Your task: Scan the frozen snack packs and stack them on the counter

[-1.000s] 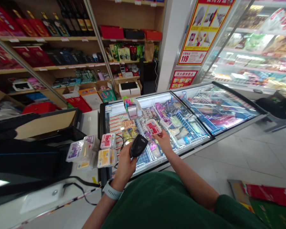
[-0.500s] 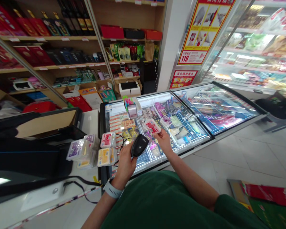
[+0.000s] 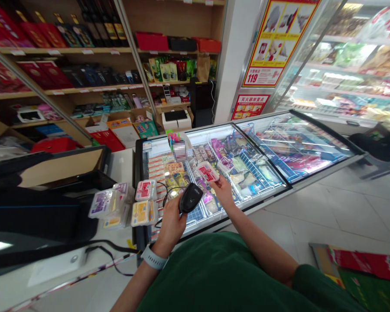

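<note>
My left hand (image 3: pixel 171 223) is wrapped around a black barcode scanner (image 3: pixel 190 198), whose head points up and to the right. A dark cable (image 3: pixel 165 193) loops out to its left. Between thumb and fingers, my right hand (image 3: pixel 223 193) pinches the near edge of a small clear plastic tub with a red label (image 3: pixel 208 172), above the freezer's glass. Scanner and tub are apart. Left of the scanner sit a red-labelled tub (image 3: pixel 146 190) and yellow-labelled tubs (image 3: pixel 144 212). Purple-labelled tubs (image 3: pixel 103 203) are stacked beside them on the counter.
A glass-topped chest freezer (image 3: pixel 292 187) with packaged goods in wire baskets runs to the right. At left are a white counter (image 3: pixel 121 162) and a black monitor (image 3: pixel 35 216). Wooden shelves (image 3: pixel 169 21) with bottles and boxes stand behind. A red-and-green package (image 3: pixel 370 277) lies low at right.
The view has shifted very slightly. Both hands, the scanner and the red-labelled tub hold nearly the same positions.
</note>
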A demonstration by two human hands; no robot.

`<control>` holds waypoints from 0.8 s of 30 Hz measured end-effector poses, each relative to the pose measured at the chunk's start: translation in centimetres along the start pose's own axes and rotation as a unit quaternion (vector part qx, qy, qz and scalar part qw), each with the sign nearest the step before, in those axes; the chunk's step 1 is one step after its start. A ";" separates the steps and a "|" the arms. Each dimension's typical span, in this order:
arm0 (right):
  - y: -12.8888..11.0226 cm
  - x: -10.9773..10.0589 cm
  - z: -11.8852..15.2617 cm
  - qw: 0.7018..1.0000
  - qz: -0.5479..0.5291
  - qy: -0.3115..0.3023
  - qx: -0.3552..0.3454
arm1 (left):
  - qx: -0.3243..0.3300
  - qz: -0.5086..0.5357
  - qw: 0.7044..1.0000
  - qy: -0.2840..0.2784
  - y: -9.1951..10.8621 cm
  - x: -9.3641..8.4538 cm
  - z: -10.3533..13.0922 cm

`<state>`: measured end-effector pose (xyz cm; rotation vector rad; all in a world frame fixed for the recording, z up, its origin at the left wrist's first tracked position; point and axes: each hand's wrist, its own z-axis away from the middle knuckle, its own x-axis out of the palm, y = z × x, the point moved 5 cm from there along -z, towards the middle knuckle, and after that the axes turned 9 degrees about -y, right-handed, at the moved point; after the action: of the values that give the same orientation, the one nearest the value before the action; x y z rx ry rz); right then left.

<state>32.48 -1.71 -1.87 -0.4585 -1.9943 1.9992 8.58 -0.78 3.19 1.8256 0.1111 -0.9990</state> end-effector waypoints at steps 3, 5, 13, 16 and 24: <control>0.3 -0.2 0.0 1.000 -0.013 -0.002 0.003 | 0.000 -0.006 1.000 -0.002 0.0 0.2 -0.1; 0.5 -0.4 -0.1 1.000 -0.013 -0.004 0.003 | -0.002 -0.009 1.000 -0.007 0.1 0.4 -0.1; 0.5 -0.9 0.1 1.000 0.010 -0.010 0.007 | -0.004 -0.022 1.000 -0.009 0.3 0.8 -0.2; 0.8 -0.9 0.1 1.000 0.010 -0.010 0.008 | -0.008 -0.024 1.000 -0.009 0.3 0.9 -0.1; 2.3 -2.7 -1.0 0.998 0.064 0.021 0.010 | -0.017 -0.001 1.000 0.007 0.1 1.2 0.2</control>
<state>35.37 -1.95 -4.14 -0.6327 -1.9630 2.0656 9.28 -1.44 2.37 1.8018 0.1367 -0.9803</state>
